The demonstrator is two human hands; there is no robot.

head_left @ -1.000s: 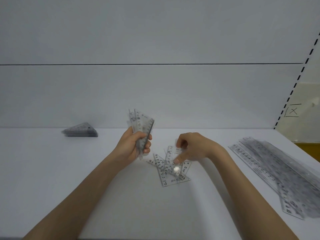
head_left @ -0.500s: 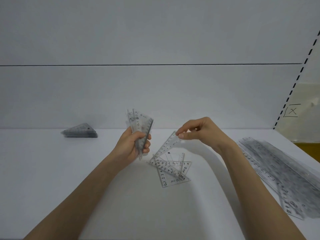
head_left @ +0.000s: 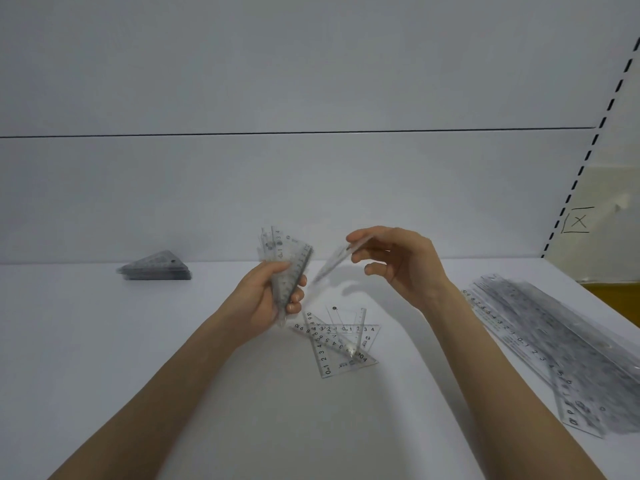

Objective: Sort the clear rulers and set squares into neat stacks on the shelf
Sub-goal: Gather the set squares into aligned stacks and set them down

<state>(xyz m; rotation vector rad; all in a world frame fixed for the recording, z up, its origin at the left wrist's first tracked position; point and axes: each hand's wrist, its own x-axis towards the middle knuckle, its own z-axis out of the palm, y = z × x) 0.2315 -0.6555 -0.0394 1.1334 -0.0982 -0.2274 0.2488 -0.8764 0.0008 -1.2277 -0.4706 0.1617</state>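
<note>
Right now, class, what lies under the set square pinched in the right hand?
Below the set square pinched by the right hand, loose clear set squares lie crisscrossed on the shelf. Their overlap hides how many.

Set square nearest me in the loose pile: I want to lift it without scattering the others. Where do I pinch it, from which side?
Pinch the set square at its near-left corner, coming from the front. It lies flat on the shelf, and that corner likely juts clear of the overlapping squares, so fingers can catch its edge there.

The white shelf [head_left: 104, 358] bears stacked set squares [head_left: 156, 270] left, loose set squares [head_left: 341, 344] centre, rulers [head_left: 554, 341] right.
</note>
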